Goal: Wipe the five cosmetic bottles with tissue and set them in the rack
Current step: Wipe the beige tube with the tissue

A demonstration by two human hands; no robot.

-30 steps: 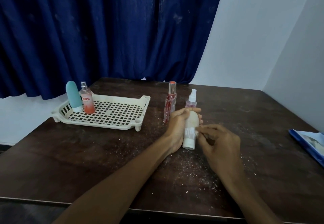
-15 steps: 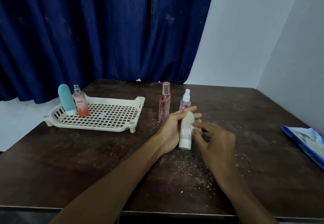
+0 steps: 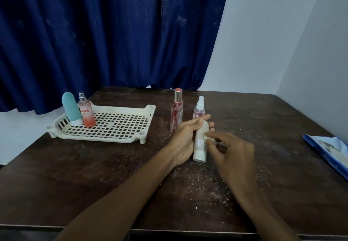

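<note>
My left hand (image 3: 183,142) holds a cream bottle (image 3: 200,146) upright on the table, cap down. My right hand (image 3: 232,150) pinches a small wad of tissue (image 3: 208,137) against the bottle's side. Just behind stand a tall clear bottle with red flecks (image 3: 176,109) and a small pink spray bottle (image 3: 199,108). The cream slotted rack (image 3: 145,120) lies to the left. A teal bottle (image 3: 71,109) and an orange-pink spray bottle (image 3: 86,115) stand in its far left corner.
White crumbs are scattered over the dark wooden table (image 3: 94,174). A blue packet (image 3: 331,152) lies at the right edge. A blue curtain (image 3: 105,33) hangs behind the table, and a white wall closes the right side.
My right hand has slid the tissue up the cream bottle's side. The camera has shifted slightly; the other bottles and the rack stay put.
</note>
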